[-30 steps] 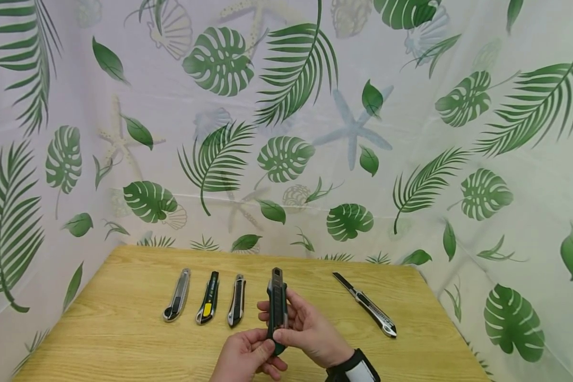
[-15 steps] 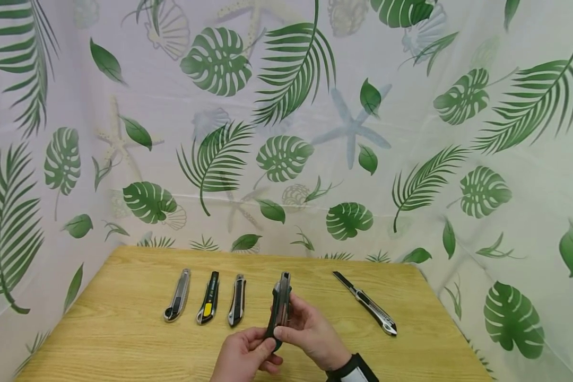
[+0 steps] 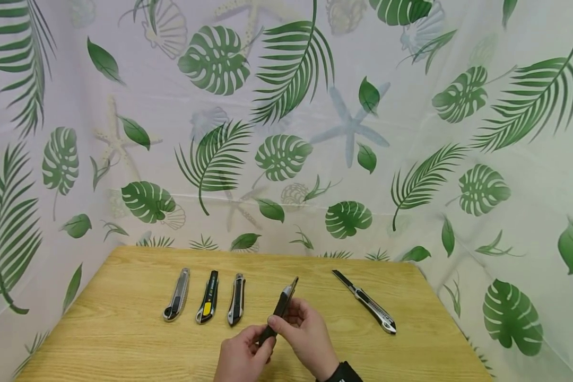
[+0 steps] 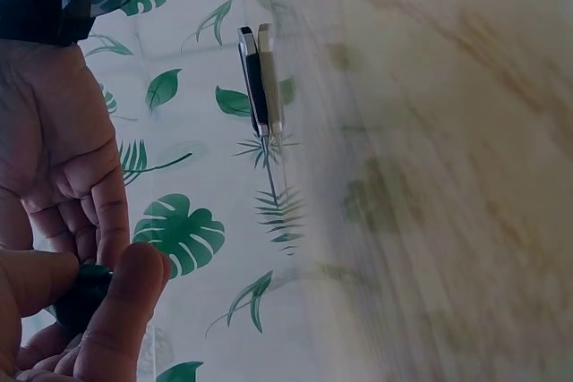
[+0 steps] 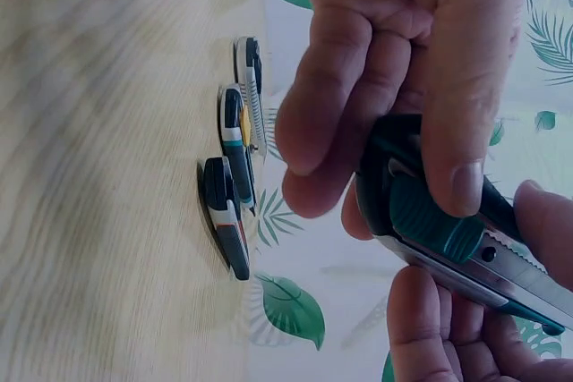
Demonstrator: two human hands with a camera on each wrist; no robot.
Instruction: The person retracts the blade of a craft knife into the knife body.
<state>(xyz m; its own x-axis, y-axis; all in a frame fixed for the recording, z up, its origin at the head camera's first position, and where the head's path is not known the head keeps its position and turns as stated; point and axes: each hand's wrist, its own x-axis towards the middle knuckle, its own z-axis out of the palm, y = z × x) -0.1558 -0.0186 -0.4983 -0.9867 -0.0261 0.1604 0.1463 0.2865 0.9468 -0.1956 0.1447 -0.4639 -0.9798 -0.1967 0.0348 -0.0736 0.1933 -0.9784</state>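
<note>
Both hands hold one dark green and black utility knife (image 3: 281, 306) above the front middle of the table. My left hand (image 3: 242, 352) grips its butt end. My right hand (image 3: 310, 334) holds it farther up, its thumb along the handle. In the head view the knife is nearly edge-on, tip toward upper right. The right wrist view shows the left thumb (image 5: 457, 167) on a ribbed green slider (image 5: 437, 216), with the metal blade channel (image 5: 524, 279) beyond. Only a dark green end (image 4: 82, 297) shows between the left fingers in the left wrist view.
A silver utility knife (image 3: 177, 296), a black one with a yellow slider (image 3: 207, 298) and a black-and-silver one (image 3: 236, 301) lie side by side on the wooden table (image 3: 124, 339), left of the hands. Another utility knife (image 3: 365, 302), its dark blade extended, lies slantwise to the right.
The held knife has turned from face-on to nearly edge-on. Its tip now leans farther right. Both hands have rotated with it, keeping their grip; the knives on the table stay put.
</note>
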